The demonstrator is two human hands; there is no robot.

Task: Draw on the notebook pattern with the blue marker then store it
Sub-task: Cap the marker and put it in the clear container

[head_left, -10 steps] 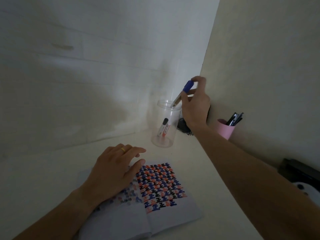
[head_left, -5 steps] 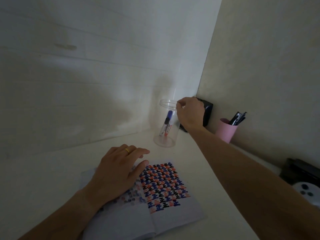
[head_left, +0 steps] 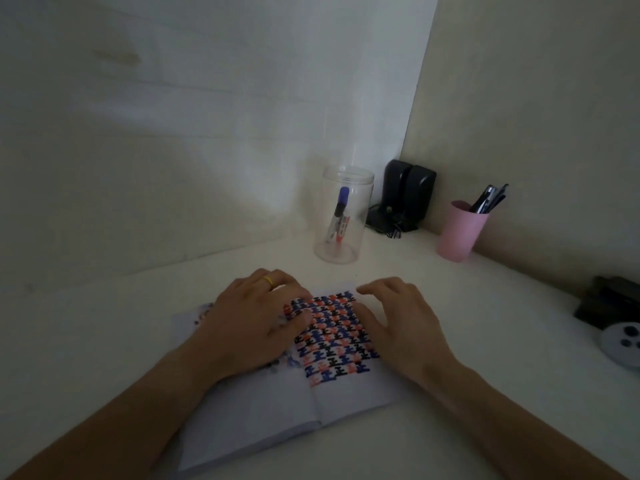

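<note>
An open notebook (head_left: pixel 277 410) lies on the white desk, its right page filled with a blue, black and red block pattern (head_left: pixel 332 337). My left hand (head_left: pixel 252 320) rests flat on the left page, a yellow ring on one finger. On the right page's edge lies my right hand (head_left: pixel 401 323), fingers spread and holding nothing. The blue marker (head_left: pixel 341 202) stands cap up inside a clear plastic jar (head_left: pixel 346 216) behind the notebook, beside two other markers.
A pair of black speakers (head_left: pixel 405 199) stands in the wall corner. A pink cup (head_left: pixel 460 230) with dark pens is to the right. At the right edge sit a dark box (head_left: pixel 609 303) and a round white object (head_left: pixel 623 341).
My right hand dropped the blue marker into the clear jar, let go, and came back down onto the notebook's right page. My left hand stayed on the left page.
</note>
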